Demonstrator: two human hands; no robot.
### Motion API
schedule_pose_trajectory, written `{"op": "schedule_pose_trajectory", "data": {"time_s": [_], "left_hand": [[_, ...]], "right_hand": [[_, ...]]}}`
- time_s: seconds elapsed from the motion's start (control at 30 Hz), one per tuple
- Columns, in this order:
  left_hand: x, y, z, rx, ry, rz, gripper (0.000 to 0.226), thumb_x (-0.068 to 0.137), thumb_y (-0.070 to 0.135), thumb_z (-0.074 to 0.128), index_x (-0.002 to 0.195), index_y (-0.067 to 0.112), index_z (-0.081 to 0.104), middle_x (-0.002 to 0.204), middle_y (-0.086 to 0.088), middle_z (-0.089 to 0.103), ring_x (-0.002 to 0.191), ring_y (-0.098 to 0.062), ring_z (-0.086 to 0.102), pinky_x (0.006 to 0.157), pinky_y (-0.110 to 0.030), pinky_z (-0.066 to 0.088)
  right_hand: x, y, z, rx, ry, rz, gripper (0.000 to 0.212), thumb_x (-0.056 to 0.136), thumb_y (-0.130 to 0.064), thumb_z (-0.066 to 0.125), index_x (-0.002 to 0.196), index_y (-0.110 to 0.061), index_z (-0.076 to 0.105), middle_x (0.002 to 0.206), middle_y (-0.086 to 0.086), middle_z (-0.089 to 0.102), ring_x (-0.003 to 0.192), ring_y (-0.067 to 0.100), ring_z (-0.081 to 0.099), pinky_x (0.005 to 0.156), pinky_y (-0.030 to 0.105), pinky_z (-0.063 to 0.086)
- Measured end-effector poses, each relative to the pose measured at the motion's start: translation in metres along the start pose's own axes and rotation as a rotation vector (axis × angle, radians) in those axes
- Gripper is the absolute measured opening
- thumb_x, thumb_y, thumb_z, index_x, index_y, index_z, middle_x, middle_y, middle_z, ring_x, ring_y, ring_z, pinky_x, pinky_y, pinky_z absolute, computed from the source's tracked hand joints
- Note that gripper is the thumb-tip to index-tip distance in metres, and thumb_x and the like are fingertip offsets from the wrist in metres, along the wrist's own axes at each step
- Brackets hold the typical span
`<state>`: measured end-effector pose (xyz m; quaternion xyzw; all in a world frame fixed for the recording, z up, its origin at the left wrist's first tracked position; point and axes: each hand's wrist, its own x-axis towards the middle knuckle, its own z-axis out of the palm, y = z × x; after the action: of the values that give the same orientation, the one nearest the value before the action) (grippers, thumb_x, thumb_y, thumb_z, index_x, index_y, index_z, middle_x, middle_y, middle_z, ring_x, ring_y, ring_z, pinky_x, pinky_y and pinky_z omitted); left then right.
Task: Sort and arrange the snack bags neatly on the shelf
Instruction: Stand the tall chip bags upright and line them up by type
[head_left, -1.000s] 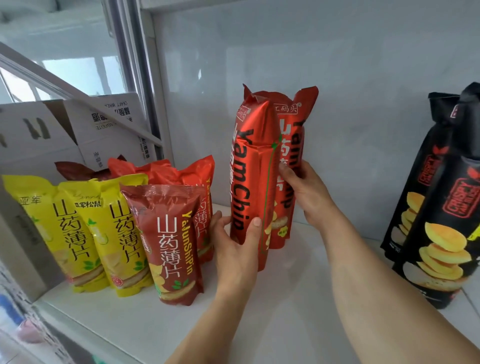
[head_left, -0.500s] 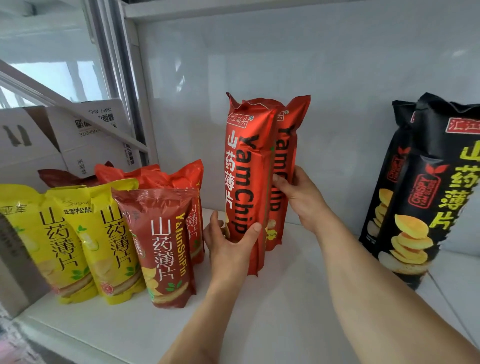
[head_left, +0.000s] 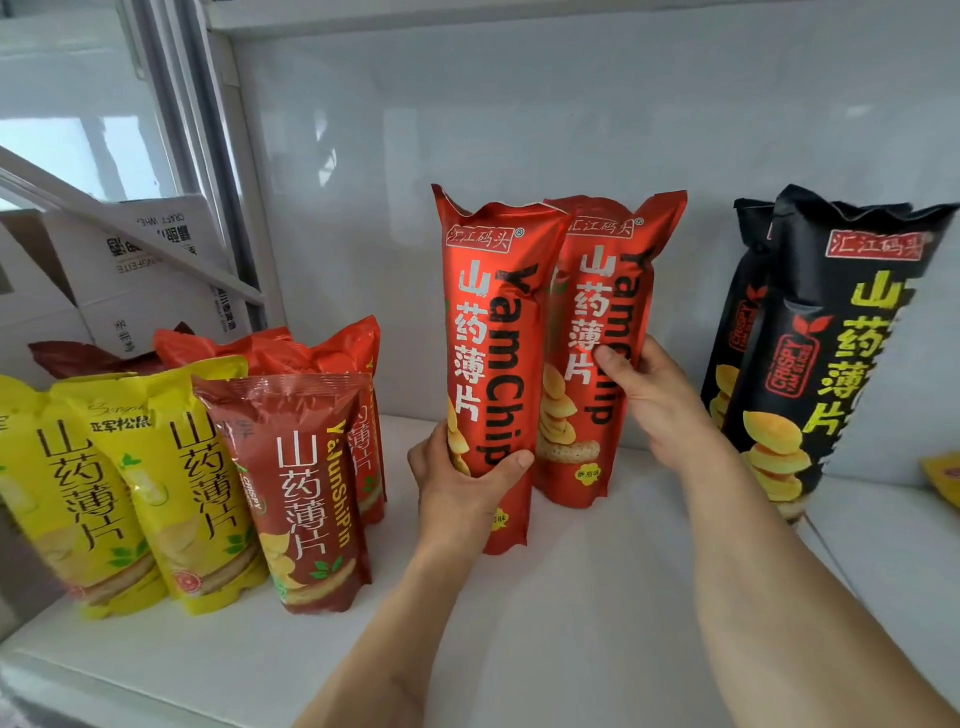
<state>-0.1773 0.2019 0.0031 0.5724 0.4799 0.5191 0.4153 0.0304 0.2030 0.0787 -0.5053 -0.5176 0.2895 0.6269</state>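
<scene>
Left hand (head_left: 457, 483) fingers clasp front red bag (head_left: 493, 364) low, steadying; right hand (head_left: 654, 395) fingers grip rear red bag (head_left: 608, 332) mid-height, squaring pair.

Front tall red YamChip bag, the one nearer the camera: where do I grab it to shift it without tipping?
Grip the front red YamChip bag low on its body, where the left hand wraps it now, coming from the open left side. It is tall, narrow and upright, so a high grip would probably tip it. The rear red bag, held by the right hand, blocks the right.
</scene>
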Motion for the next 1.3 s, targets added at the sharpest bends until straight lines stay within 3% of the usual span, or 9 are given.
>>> {"op": "schedule_pose_trajectory", "data": {"time_s": [0.2,0.4,0.63,0.87,0.97,1.07,1.13,1.2,1.3], "left_hand": [[0.005,0.000,0.009,-0.023,-0.034,-0.004,0.106,0.047,0.078,0.080,0.137,0.047,0.035,0.132,0.015,0.050,0.124,-0.016,0.053,0.099,-0.052,0.051],[0.002,-0.002,0.021,-0.083,-0.122,0.043,0.097,0.059,0.057,0.084,0.139,0.045,0.031,0.131,0.014,0.037,0.115,-0.008,0.052,0.086,-0.029,0.050],[0.007,0.003,0.033,-0.102,-0.169,0.041,0.099,0.058,0.057,0.082,0.140,0.046,0.027,0.134,0.014,0.035,0.118,-0.010,0.048,0.090,-0.033,0.048],[0.009,0.002,0.042,-0.166,-0.204,0.065,0.102,0.054,0.066,0.085,0.138,0.047,0.031,0.134,0.015,0.041,0.117,-0.009,0.054,0.088,-0.030,0.051],[0.011,-0.001,0.044,-0.215,-0.241,0.076,0.104,0.047,0.074,0.083,0.135,0.049,0.035,0.132,0.012,0.055,0.117,-0.011,0.060,0.091,-0.036,0.057],[0.008,0.003,0.045,-0.228,-0.273,0.072,0.102,0.054,0.081,0.071,0.141,0.045,0.031,0.133,0.009,0.055,0.112,-0.014,0.064,0.071,-0.021,0.059],[0.007,0.004,0.046,-0.236,-0.306,0.058,0.091,0.063,0.084,0.058,0.141,0.046,0.031,0.135,0.008,0.054,0.104,-0.011,0.068,0.063,-0.014,0.055],[0.006,0.004,0.048,-0.257,-0.348,0.053,0.083,0.069,0.086,0.047,0.141,0.046,0.034,0.133,0.011,0.055,0.099,-0.008,0.071,0.069,-0.019,0.058],[0.008,0.001,0.052,-0.313,-0.382,0.023,0.084,0.070,0.091,0.043,0.139,0.043,0.040,0.129,0.010,0.063,0.103,-0.011,0.071,0.090,-0.040,0.059]], "right_hand": [[0.003,0.001,-0.011,0.018,-0.013,0.011,0.046,0.079,-0.047,0.070,0.123,-0.037,0.060,0.112,-0.014,0.072,0.100,0.004,0.069,0.086,0.029,0.050],[0.007,0.004,-0.015,0.049,-0.040,-0.008,0.051,0.083,-0.039,0.069,0.132,-0.033,0.056,0.119,-0.012,0.070,0.108,0.005,0.067,0.090,0.029,0.049],[0.018,0.008,-0.030,0.048,-0.033,0.009,0.053,0.083,-0.042,0.070,0.134,-0.036,0.054,0.121,-0.010,0.070,0.113,0.010,0.066,0.100,0.039,0.048],[0.009,0.009,-0.024,0.073,0.027,0.015,0.054,0.090,-0.048,0.063,0.141,-0.041,0.046,0.126,-0.016,0.066,0.108,-0.001,0.065,0.089,0.027,0.049],[-0.004,0.010,-0.017,0.127,0.105,0.061,0.069,0.087,-0.061,0.057,0.149,-0.040,0.035,0.138,-0.014,0.057,0.106,-0.006,0.059,0.083,0.023,0.048],[-0.026,0.011,-0.008,0.098,0.111,0.039,0.084,0.081,-0.070,0.051,0.153,-0.038,0.024,0.144,-0.019,0.044,0.104,-0.016,0.049,0.080,0.016,0.043],[-0.044,0.014,-0.002,0.008,0.093,-0.010,0.082,0.077,-0.076,0.057,0.148,-0.045,0.029,0.141,-0.025,0.047,0.115,-0.010,0.053,0.096,0.024,0.046],[-0.056,0.019,0.001,-0.059,0.056,0.001,0.076,0.075,-0.070,0.067,0.140,-0.048,0.034,0.132,-0.029,0.055,0.120,-0.004,0.056,0.100,0.032,0.048],[-0.067,0.022,0.003,-0.069,0.052,0.018,0.059,0.083,-0.030,0.077,0.118,-0.055,0.035,0.098,-0.048,0.054,0.092,-0.026,0.057,0.073,0.005,0.048]]}}
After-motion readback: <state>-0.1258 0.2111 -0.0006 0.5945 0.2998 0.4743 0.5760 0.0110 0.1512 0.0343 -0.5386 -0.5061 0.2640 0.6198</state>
